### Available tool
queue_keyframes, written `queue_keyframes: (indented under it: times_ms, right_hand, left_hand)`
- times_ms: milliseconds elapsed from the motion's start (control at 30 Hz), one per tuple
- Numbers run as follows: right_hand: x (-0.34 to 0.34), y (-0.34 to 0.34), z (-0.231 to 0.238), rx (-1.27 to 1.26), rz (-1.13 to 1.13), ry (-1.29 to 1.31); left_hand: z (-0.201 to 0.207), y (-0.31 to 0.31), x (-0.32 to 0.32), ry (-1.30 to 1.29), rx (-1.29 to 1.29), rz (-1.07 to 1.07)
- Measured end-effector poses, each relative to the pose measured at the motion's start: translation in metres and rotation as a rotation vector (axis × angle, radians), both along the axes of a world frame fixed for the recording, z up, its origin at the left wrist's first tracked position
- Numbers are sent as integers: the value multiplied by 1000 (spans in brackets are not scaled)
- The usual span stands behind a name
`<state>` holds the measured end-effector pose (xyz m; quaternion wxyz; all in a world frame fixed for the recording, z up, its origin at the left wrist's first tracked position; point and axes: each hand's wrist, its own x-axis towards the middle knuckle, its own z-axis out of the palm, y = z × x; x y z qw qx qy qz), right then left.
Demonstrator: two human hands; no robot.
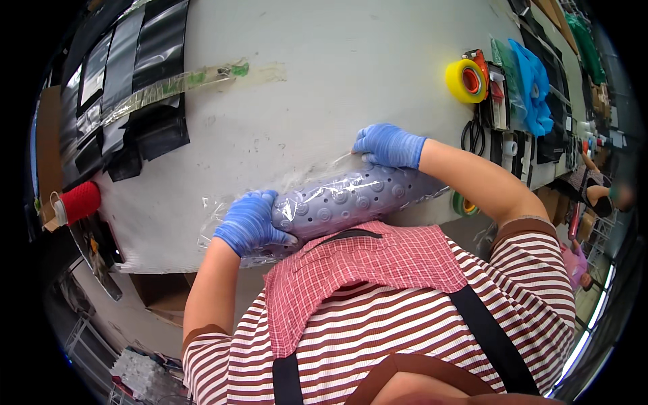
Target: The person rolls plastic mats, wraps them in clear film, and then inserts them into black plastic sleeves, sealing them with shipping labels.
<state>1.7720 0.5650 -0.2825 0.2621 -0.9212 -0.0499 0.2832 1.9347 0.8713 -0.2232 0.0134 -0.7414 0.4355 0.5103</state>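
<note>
Clasping the mat (354, 197) by its end in the left grip (246, 221), seemingly pinching film (329, 166) in the right grip (390, 145), roll lengthwise between both! Best steady the left end, draw film evenly taut, smooth wrinkles from grip to grip.

Bright light glares off the clear wrap (347, 192); fisheye edges curve into black.

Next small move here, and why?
Likely the right hand should draw the clear film snugly over the grey-purple roll, toward the body, with the left hand steadying. The right hand seems to pinch film at the roll's far side, the film there looks wrinkled and loose, and the left hand is already at the roll's left end.
</note>
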Motion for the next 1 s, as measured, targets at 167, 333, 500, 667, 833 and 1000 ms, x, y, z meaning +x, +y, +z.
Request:
queue_keyframes:
  times_ms: [167, 333, 500, 667, 833, 1000]
  right_hand:
    - [7, 4, -11, -91, 111, -142]
    - [9, 5, -14, -163, 170, -212]
    - [15, 8, -11, -215, 224, -155]
    - [23, 15, -2, -269, 256, -103]
    - [23, 13, 8, -217, 153, -53]
    - [23, 13, -10, -186, 234, -23]
  left_hand:
    - [2, -2, 1, 0, 24, -3]
    - [2, -1, 1, 6, 29, 4]
    - [3, -2, 1, -6, 27, -6]
    - [2, -1, 2, -2, 48, 0]
    - [-1, 2, 1, -9, 26, 9]
    - [0, -1, 2, 2, 48, -2]
